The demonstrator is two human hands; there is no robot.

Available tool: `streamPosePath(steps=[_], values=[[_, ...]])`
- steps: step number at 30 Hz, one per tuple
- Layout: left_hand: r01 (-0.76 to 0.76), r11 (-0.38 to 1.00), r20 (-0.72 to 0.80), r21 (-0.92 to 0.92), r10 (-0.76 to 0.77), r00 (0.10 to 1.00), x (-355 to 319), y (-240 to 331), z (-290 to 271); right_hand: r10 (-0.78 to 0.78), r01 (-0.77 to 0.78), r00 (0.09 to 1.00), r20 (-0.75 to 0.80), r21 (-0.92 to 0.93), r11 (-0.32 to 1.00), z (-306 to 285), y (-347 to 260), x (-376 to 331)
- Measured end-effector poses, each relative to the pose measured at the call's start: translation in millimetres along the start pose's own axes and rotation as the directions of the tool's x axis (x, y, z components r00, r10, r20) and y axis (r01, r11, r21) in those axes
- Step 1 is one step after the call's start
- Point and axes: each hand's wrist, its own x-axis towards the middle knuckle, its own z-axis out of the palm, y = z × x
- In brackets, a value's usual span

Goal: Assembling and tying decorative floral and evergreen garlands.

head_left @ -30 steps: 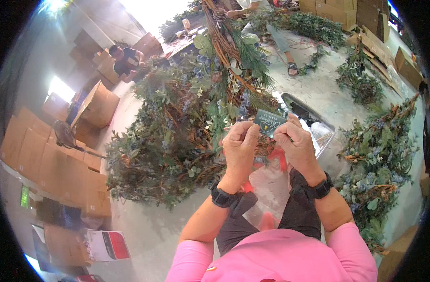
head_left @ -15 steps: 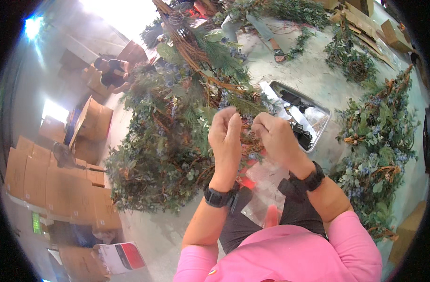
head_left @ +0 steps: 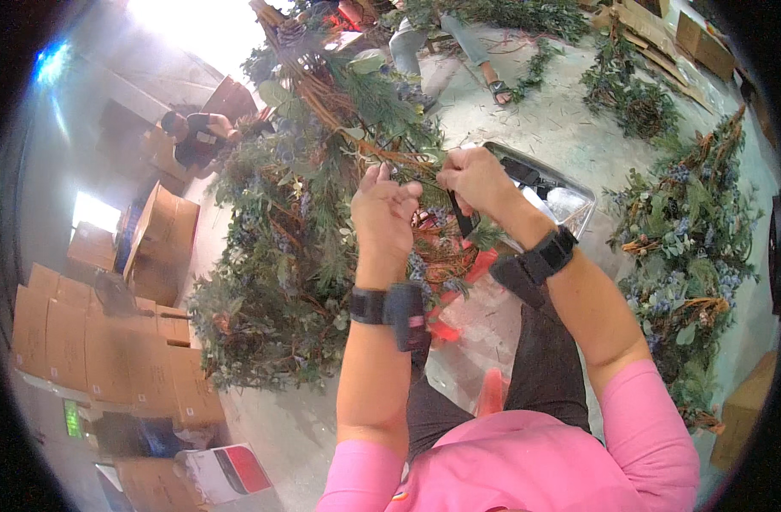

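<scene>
My left hand [head_left: 383, 213] pinches a thin wreath twig [head_left: 399, 162]; my right hand [head_left: 476, 181], at three o'clock, grips a dark tool [head_left: 464, 215]. The wreath [head_left: 305, 247] looks light, springy, brittle; best held by its woody stems.

The floor [head_left: 569, 128] is pale grey concrete with bits of straw on it; bright light [head_left: 194, 26] pours in at the top; brown cardboard boxes [head_left: 92, 341] stand stacked along the left side; one open box [head_left: 164, 230] sits near them; flat cardboard pieces [head_left: 663, 34] lie at the top right; heaps of green leafy branches [head_left: 689, 239] lie on the floor at the right; another person [head_left: 194, 136] sits far off.
</scene>
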Motion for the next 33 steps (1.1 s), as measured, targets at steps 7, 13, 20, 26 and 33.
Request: streamPosePath(steps=[7, 13, 20, 26, 33], values=[[0.202, 0.884, 0.193, -0.421, -0.13, 0.972, 22, 5, 0, 0.136, -0.124, 0.991, 0.019, -0.301, 0.945, 3, -19, 42], [0.247, 0.891, 0.218, -0.381, -0.173, 0.96, 27, 9, -4, -0.057, 0.044, 0.997, -0.044, -0.263, 0.964, 23, 1, 56], [0.306, 0.891, 0.31, -0.336, -0.202, 0.929, 38, 5, -10, -0.187, 0.189, 0.981, -0.052, 0.029, 0.982, 44, 10, 64], [0.35, 0.84, 0.288, -0.414, -0.244, 0.926, 40, 9, -9, -0.157, 0.167, 0.985, -0.071, 0.164, 0.972, 51, 12, 64], [0.385, 0.813, 0.384, -0.438, -0.218, 0.897, 44, 3, -13, -0.22, 0.273, 0.959, -0.18, 0.371, 0.888, 58, -3, 44]])
